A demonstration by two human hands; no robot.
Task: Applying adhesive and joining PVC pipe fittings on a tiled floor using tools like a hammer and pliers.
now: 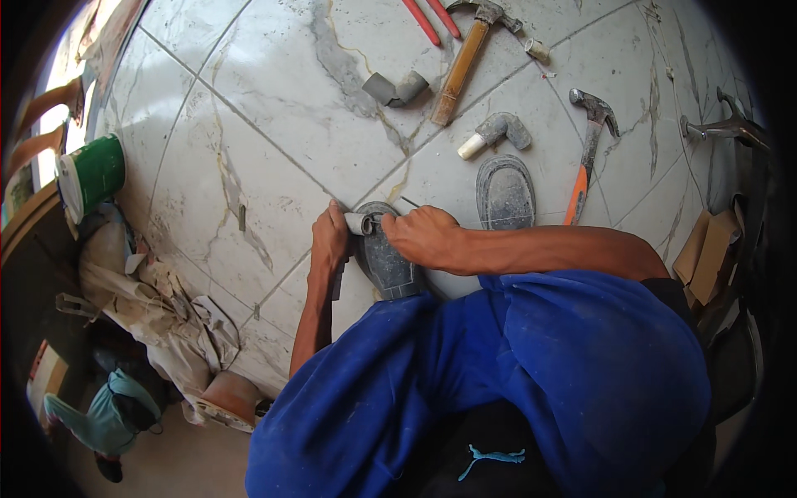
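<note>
My left hand [330, 236] grips a short, pale grey pipe piece [359, 223] over my left grey shoe [388, 270]. My right hand [422, 238] is closed beside the pipe's open end, around a thin metal tool [410, 202]; its tip is hard to make out. Ahead of me lie a grey elbow fitting [394, 90] and another elbow [502, 129] with a white stub. My right shoe [506, 192] rests on the tiles near the second elbow.
Hammers [462, 66] [588, 149], red-handled pliers [432, 21] and a small pipe offcut [536, 50] lie on the tiled floor [266, 100]. A green-and-white bucket [91, 174] and crumpled cloth [149, 307] are at left, cardboard [706, 253] and dark metal clutter at right.
</note>
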